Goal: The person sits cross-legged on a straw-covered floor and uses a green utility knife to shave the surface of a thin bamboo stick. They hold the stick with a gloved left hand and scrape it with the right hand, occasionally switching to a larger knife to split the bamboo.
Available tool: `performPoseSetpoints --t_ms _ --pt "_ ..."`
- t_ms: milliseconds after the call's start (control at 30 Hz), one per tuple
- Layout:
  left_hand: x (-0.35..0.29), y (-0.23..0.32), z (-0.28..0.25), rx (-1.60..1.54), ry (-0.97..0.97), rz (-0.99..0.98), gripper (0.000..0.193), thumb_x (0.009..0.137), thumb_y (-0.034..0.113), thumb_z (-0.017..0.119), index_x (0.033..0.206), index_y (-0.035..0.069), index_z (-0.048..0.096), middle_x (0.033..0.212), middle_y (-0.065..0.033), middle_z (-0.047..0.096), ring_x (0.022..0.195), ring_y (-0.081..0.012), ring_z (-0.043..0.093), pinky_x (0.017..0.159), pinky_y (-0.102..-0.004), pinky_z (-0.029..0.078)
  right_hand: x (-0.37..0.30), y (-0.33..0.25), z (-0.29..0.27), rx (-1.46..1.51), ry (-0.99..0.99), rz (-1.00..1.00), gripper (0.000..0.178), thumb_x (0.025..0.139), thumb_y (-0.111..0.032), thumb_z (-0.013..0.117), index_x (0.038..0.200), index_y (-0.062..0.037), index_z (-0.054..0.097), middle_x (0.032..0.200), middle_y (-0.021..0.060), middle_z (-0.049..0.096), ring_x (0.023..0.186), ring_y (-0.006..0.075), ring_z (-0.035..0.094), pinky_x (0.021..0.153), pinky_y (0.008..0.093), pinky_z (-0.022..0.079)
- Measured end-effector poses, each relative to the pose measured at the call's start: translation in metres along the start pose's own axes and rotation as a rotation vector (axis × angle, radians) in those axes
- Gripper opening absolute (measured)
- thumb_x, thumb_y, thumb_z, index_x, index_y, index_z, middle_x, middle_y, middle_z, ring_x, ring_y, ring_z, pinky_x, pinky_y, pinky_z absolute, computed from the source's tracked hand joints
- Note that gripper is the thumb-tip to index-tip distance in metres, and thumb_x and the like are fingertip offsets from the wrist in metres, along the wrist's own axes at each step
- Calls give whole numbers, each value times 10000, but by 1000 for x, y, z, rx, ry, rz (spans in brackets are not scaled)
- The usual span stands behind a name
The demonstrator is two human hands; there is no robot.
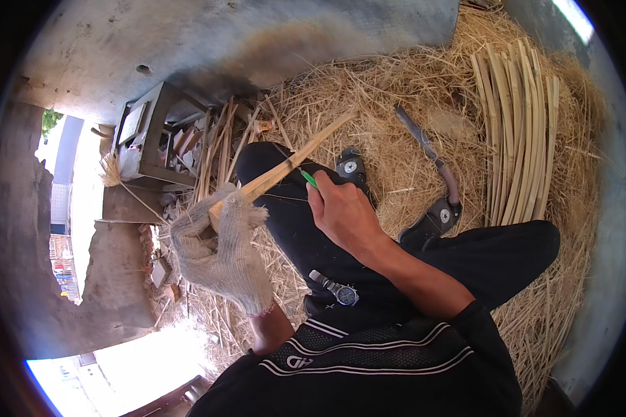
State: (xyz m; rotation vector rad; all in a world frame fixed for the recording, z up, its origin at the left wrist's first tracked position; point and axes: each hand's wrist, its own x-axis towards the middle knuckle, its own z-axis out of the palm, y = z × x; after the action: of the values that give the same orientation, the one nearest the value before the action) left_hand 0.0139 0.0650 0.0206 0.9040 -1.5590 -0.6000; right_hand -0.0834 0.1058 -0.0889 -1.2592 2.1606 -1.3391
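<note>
A pale wooden strip slants up and away to the right in front of me, over my bent leg. Its near end is gripped by my left hand, which wears a knitted off-white glove. My right hand is bare and closed round a small knife with a green handle. The knife's dark blade lies across the strip near its middle, apparently touching it. Most of the handle is hidden by my fingers.
Straw and shavings cover the floor. A bundle of long strips lies at the right, beside a wooden-handled chopping blade. A wristwatch rests on my lap. A box-like stand and loose sticks are at the left.
</note>
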Motion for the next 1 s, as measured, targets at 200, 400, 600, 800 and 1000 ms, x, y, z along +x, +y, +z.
performPoseSetpoints --t_ms 200,400,600,800,1000 --pt "-1 -1 1 -83 -28 29 193 852 -4 729 985 -48 596 905 -187 706 642 -177 699 549 -247 581 6 27 17 3 62 -16 149 958 -166 580 929 -28 530 585 212 591 552 429 616 503 517 493" --pt "6 -7 -7 -34 -49 27 199 851 -4 725 996 -51 597 910 -190 707 646 -174 698 560 -254 591 4 -5 7 59 40 -120 151 959 -177 580 920 -40 529 552 202 580 541 426 617 487 511 500" --pt "15 -18 -8 -42 -104 72 246 832 1 752 1014 -60 600 927 -196 710 677 -175 708 561 -264 614 13 12 14 -105 42 -15 178 961 -220 577 924 -53 527 538 194 569 541 431 616 491 538 494" --pt "13 -5 0 -127 -139 64 185 863 -7 712 1002 -50 598 938 -189 709 665 -163 704 569 -247 599 23 40 25 -109 64 -13 199 965 -258 568 966 -63 523 578 202 601 537 425 625 492 529 505" --pt "23 -22 -18 -35 -126 85 248 813 -19 758 1006 -49 605 961 -179 712 694 -162 706 597 -247 600 5 -12 17 27 -40 -132 209 990 -250 541 945 -48 508 612 230 606 597 452 629 550 557 502"
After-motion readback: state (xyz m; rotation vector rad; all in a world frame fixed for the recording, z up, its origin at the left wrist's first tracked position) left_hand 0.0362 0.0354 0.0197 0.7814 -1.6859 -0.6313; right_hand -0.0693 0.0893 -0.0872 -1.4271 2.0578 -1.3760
